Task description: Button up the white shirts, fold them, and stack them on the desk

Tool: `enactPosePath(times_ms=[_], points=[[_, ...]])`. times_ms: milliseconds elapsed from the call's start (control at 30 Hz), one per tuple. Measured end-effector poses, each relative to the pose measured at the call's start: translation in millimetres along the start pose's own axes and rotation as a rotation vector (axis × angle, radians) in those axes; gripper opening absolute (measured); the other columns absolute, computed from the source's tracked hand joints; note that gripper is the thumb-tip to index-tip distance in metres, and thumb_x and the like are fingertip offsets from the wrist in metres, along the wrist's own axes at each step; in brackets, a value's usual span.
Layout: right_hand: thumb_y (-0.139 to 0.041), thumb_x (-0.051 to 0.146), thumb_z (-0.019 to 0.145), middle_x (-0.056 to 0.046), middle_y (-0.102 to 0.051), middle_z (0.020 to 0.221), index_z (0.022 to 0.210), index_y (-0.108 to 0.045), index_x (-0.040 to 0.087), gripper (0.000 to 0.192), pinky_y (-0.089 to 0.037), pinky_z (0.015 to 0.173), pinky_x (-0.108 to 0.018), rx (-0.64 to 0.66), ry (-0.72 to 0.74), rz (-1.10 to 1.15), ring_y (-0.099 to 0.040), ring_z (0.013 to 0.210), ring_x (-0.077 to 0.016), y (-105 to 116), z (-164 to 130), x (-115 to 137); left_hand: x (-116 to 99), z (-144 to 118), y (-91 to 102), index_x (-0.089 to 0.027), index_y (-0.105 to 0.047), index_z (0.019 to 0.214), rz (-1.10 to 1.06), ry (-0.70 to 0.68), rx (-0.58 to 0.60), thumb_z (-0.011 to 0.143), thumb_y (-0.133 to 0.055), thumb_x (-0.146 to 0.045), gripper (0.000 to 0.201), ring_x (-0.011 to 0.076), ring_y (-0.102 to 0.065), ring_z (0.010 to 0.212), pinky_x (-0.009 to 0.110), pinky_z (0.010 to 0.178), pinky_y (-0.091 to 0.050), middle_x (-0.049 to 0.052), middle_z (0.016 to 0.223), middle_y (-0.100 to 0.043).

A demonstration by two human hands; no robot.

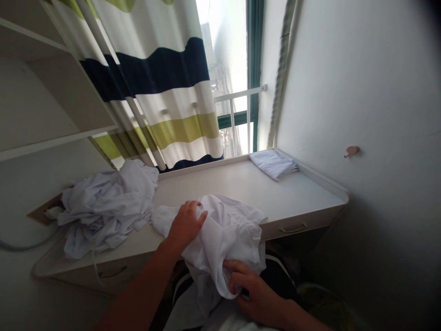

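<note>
A crumpled white garment (227, 230) hangs over the front edge of the desk and down onto my lap. My left hand (188, 220) is on its upper left part, fingers curled over the fabric and thumb pointing right. Lower down, near my lap, my right hand (250, 289) grips a fold at the garment's lower edge; some of its fingertips are hidden in the cloth. Exactly what sort of garment it is cannot be made out.
A heap of rumpled white cloth (106, 202) lies on the desk's left side. At the back right is a folded white stack (274, 163). The white desk (203, 181) has drawers with handles. Behind it hang striped curtains (165, 69); a pink hook (352, 151) is on the right wall.
</note>
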State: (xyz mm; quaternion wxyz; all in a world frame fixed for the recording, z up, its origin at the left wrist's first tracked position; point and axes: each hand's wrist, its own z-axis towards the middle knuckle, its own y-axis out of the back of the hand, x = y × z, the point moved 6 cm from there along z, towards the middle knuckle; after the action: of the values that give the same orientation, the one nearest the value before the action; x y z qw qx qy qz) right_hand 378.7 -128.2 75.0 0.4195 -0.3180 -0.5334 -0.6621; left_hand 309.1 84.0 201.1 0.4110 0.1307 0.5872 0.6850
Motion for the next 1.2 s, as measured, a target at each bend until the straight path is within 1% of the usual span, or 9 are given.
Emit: enactPosePath(times_ms=[200,367,433,633,767,867,967,1067,1200], points=[[-0.067,0.015,0.076,-0.009,-0.059,0.137,0.098,-0.067,0.022,0.023,-0.042,0.107,-0.037,-0.025,0.017,0.038,-0.056,0.125,-0.0246,19,5,1,43,53,-58.0,-0.014,-0.065,0.103,0.108,0.204,0.298,0.075,-0.069,-0.049,0.046,0.0339,-0.063,0.107,0.038,0.091,-0.046,0.020,0.113,-0.068],[-0.071,0.048,0.077,-0.011,-0.066,0.107,0.104,-0.058,0.019,0.042,-0.052,0.088,-0.039,-0.936,-0.355,0.151,-0.064,0.097,-0.0251,81,-10,-72,47,30,-46.2,-0.017,-0.064,0.109,-0.006,0.127,0.234,0.085,-0.054,-0.030,0.029,0.0244,-0.064,0.104,0.031,0.091,-0.046,0.012,0.114,-0.070],[-0.078,0.053,0.067,-0.013,-0.068,0.108,0.108,-0.057,0.017,0.058,-0.054,0.087,-0.039,-1.002,-0.483,0.348,-0.066,0.098,-0.0274,83,-9,-103,44,20,-36.4,-0.018,-0.063,0.109,-0.088,0.071,0.225,0.087,-0.049,-0.030,0.028,0.0214,-0.064,0.101,0.028,0.090,-0.046,0.008,0.113,-0.070],[-0.076,0.053,0.068,-0.014,-0.076,0.102,0.105,-0.069,0.011,0.056,-0.055,0.080,-0.041,-0.694,-0.473,0.564,-0.070,0.093,-0.0322,82,16,-95,35,0,-9.7,-0.019,-0.063,0.109,-0.243,0.037,0.234,0.084,-0.055,-0.031,0.029,0.0244,-0.063,0.102,0.034,0.092,-0.047,0.007,0.110,-0.068],[-0.072,0.055,0.074,-0.012,-0.076,0.087,0.089,-0.073,0.012,0.045,-0.055,0.080,-0.040,-0.687,-0.426,0.266,-0.070,0.087,-0.0315,84,17,-16,4,-39,32.7,-0.018,-0.060,0.110,-0.056,0.194,-0.028,0.085,-0.060,-0.041,0.035,0.0308,-0.058,0.110,0.043,0.095,-0.046,0.013,0.116,-0.062],[-0.062,0.046,0.085,-0.012,-0.075,0.101,0.100,-0.075,0.016,0.036,-0.053,0.090,-0.042,-0.560,-0.240,0.079,-0.067,0.099,-0.0307,66,27,60,-44,-82,36.6,-0.019,-0.060,0.113,-0.422,0.123,0.230,0.091,-0.052,-0.054,0.042,0.0255,-0.064,0.097,0.035,0.083,-0.052,0.010,0.109,-0.066],[-0.065,0.030,0.081,-0.014,-0.062,0.133,0.128,-0.066,0.018,0.048,-0.036,0.114,-0.050,-0.197,0.075,-0.109,-0.049,0.131,-0.0323,30,42,123,-67,-114,46.0,-0.020,-0.055,0.127,-0.719,0.148,0.295,0.087,-0.061,-0.052,0.051,0.0237,-0.067,0.096,0.031,0.081,-0.055,0.009,0.114,-0.069],[-0.074,0.034,0.076,-0.016,-0.041,0.155,0.150,-0.044,0.017,0.082,-0.019,0.122,-0.056,0.018,0.176,-0.194,-0.027,0.146,-0.0350,9,49,146,-53,-125,57.7,-0.018,-0.059,0.124,-0.778,0.271,0.214,0.082,-0.068,-0.049,0.053,0.0263,-0.069,0.101,0.032,0.087,-0.056,0.009,0.115,-0.072],[-0.073,0.041,0.082,-0.014,-0.020,0.165,0.152,-0.041,0.022,0.080,-0.028,0.120,-0.051,0.108,0.254,-0.087,-0.015,0.152,-0.0336,12,52,159,-8,-134,82.5,-0.019,-0.066,0.118,-0.705,0.488,0.012,0.078,-0.070,-0.051,0.052,0.0313,-0.061,0.123,0.039,0.101,-0.052,0.009,0.122,-0.071]])
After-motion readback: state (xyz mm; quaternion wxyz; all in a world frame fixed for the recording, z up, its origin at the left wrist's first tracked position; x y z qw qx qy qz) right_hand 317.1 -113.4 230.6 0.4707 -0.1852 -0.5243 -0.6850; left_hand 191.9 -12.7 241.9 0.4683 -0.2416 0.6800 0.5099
